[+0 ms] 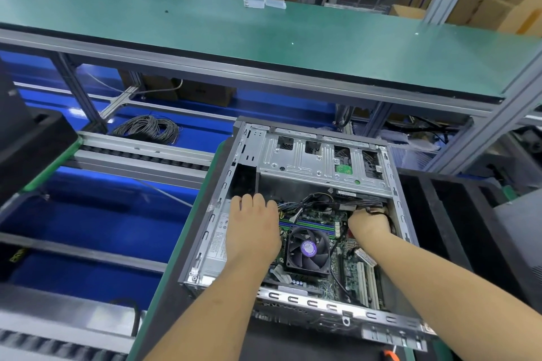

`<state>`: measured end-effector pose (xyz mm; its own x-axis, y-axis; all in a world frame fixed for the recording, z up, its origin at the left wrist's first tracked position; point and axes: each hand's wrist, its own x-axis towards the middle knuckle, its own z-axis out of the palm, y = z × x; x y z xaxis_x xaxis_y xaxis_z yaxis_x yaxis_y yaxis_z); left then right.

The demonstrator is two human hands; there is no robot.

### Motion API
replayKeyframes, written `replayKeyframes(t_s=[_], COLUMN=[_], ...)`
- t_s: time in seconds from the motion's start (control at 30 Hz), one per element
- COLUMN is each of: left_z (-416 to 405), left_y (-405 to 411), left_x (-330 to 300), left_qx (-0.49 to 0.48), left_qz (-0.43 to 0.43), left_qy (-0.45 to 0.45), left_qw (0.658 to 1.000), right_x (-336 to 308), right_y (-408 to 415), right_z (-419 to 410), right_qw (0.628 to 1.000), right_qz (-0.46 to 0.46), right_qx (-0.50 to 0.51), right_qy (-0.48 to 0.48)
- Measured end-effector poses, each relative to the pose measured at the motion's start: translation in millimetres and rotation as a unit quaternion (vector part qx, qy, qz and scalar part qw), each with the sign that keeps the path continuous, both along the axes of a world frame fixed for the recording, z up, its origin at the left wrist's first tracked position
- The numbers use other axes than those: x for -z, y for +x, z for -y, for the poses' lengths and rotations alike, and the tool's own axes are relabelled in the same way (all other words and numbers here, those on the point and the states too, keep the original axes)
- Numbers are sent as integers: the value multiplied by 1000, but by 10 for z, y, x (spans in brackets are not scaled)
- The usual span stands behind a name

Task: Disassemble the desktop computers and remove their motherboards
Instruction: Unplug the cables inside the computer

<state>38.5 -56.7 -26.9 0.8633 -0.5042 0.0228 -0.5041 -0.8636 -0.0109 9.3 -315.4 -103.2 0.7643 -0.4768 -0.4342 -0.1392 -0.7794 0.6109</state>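
An open desktop case [396, 184] lies on its side in front of me, its side panel off. Inside it sits the green motherboard [349, 269] with a black cooler fan [308, 250] and blue and green memory slots. My left hand [252, 228] rests on the grey power supply [217, 246] at the case's left, fingers curled over its far edge beside a bundle of black cables [311, 199]. My right hand [368, 224] reaches under the silver drive cage [316, 161] and grips a black cable connector; its fingertips are hidden.
A green shelf [264, 29] with a small clear plastic box [264, 0] runs above the bench. A coil of grey cable [148, 127] lies on the blue surface at left. Black equipment stands at the left and right edges. An orange tool handle [391, 356] shows at the bottom.
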Motion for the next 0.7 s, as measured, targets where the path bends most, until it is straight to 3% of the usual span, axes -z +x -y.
replayKeyframes(t_s=[0.17,0.43,0.7], left_z=[-1,14,12], left_y=[-6,-5,-3], left_x=[19,24,39], left_qx=[-7,-14,-11], left_qz=[5,10,10], left_qy=[-3,3,7], left_qw=[1000,1000,1000], right_x=[49,76,67], right_y=[-38,-76,-58], right_z=[-10,-58,-49], right_qw=[998,998,996], right_qz=[-2,11,-33], right_qx=[-22,-18,-64], right_qy=[-56,-61,-52])
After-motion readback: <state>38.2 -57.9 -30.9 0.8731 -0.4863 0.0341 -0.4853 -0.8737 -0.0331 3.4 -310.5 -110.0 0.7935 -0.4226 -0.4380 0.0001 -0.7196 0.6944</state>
